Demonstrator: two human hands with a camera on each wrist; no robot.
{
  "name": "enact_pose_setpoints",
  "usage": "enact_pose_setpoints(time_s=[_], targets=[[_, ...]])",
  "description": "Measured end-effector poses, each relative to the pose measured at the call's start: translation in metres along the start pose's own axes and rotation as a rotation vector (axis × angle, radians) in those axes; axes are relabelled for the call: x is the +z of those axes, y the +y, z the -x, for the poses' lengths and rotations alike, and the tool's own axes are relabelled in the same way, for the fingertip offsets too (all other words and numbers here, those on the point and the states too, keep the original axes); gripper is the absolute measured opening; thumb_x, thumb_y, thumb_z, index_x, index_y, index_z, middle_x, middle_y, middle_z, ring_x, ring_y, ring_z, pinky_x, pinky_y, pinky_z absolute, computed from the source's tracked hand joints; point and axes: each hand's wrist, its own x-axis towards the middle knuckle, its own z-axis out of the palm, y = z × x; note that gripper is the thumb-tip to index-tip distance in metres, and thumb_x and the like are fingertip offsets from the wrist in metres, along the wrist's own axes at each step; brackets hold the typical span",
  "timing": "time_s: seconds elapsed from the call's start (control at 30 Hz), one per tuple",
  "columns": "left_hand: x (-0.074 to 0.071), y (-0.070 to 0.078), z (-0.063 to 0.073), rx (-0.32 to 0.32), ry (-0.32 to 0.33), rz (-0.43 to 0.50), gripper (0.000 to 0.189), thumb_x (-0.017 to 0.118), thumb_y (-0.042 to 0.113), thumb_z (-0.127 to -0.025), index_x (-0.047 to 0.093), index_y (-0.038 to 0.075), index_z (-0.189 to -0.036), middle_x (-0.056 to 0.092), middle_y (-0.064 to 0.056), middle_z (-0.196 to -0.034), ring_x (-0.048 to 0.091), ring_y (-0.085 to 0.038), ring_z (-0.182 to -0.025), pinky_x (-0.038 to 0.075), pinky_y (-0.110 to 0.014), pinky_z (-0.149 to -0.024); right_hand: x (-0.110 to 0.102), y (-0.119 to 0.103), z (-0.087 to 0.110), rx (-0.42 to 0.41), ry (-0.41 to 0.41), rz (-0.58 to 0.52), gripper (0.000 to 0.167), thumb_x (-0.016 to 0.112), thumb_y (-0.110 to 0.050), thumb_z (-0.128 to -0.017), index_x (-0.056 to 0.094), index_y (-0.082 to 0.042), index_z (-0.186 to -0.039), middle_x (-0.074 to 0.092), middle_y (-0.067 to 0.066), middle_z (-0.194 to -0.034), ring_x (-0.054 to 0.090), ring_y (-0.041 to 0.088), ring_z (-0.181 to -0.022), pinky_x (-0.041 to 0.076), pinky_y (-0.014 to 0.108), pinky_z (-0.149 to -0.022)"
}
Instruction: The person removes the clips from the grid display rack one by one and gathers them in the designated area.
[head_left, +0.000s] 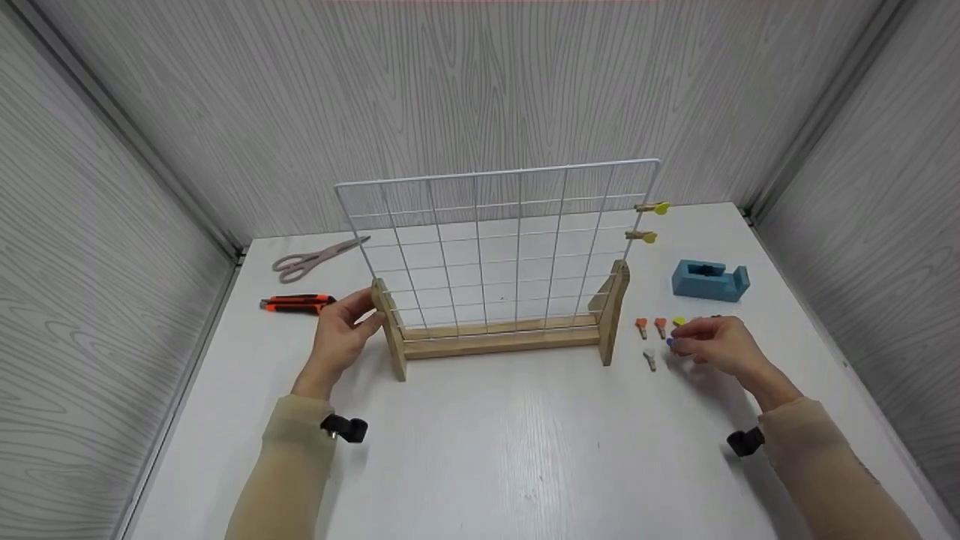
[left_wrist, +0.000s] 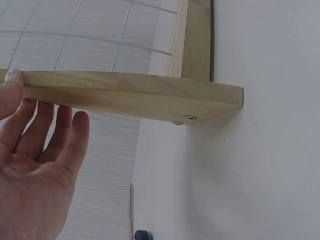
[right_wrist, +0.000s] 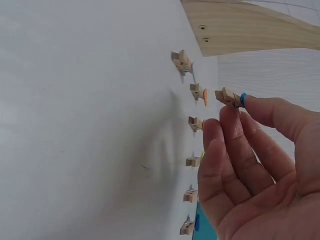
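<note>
A white wire grid (head_left: pixel 519 225) stands upright in a wooden stand (head_left: pixel 502 345). My left hand (head_left: pixel 341 337) holds the stand's left side piece (left_wrist: pixel 135 95), thumb at its edge and fingertips behind it. Two small clothespins with yellow hearts (head_left: pixel 645 237) are clipped on the grid's right edge wire. To the right of the stand, my right hand (head_left: pixel 720 345) pinches a small wooden clothespin (right_wrist: pixel 229 96) with a blue end between thumb and fingers, raised off the table. Beside it lie clothespins with orange (head_left: pixel 642 327), yellow (head_left: pixel 679 321) and white (head_left: pixel 650 358) hearts.
A blue tape dispenser (head_left: pixel 709 283) stands behind my right hand. On the left of the white table (head_left: pixel 517 450) lie scissors (head_left: pixel 304 262) and an orange and black utility knife (head_left: pixel 296 303). Grey wood-patterned panels (head_left: pixel 480 90) enclose the back and sides.
</note>
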Motion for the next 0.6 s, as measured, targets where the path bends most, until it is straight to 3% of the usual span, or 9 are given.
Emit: enact_pose_setpoints(time_s=[0.2,0.4,0.6], targets=[[0.0002,0.0001,0.0002,-0.017,0.0,-0.007,0.043,0.073,-0.011,-0.101,0.068,-0.011,-0.144,0.075,-0.028,-0.141,0.07,0.009,-0.118,0.058,-0.012,-0.1,0.0039,0.0017,-0.0032,0.077,-0.024,0.068,0.038,0.079,-0.03,-0.106,0.081,-0.003,-0.131,0.082,-0.006,-0.098,0.068,0.012,-0.088,0.057,0.025,-0.072],[0.0007,-0.0007,-0.0007,-0.028,0.002,0.008,0.043,0.073,-0.012,-0.1,0.069,-0.011,-0.143,0.077,-0.022,-0.14,0.07,0.008,-0.12,0.059,-0.013,-0.101,0.0078,-0.0001,-0.0039,0.086,-0.03,0.107,0.036,0.079,-0.031,-0.106,0.083,-0.004,-0.129,0.08,0.001,-0.103,0.067,0.017,-0.091,0.055,0.025,-0.072],[0.0001,-0.0006,-0.0006,-0.024,-0.005,0.008,0.042,0.072,-0.012,-0.101,0.069,-0.011,-0.143,0.076,-0.026,-0.141,0.07,0.007,-0.12,0.059,-0.013,-0.102,0.0099,-0.0001,-0.0035,0.097,-0.032,0.127,0.036,0.08,-0.028,-0.106,0.082,-0.002,-0.13,0.082,0.007,-0.111,0.066,0.02,-0.094,0.057,0.023,-0.074]])
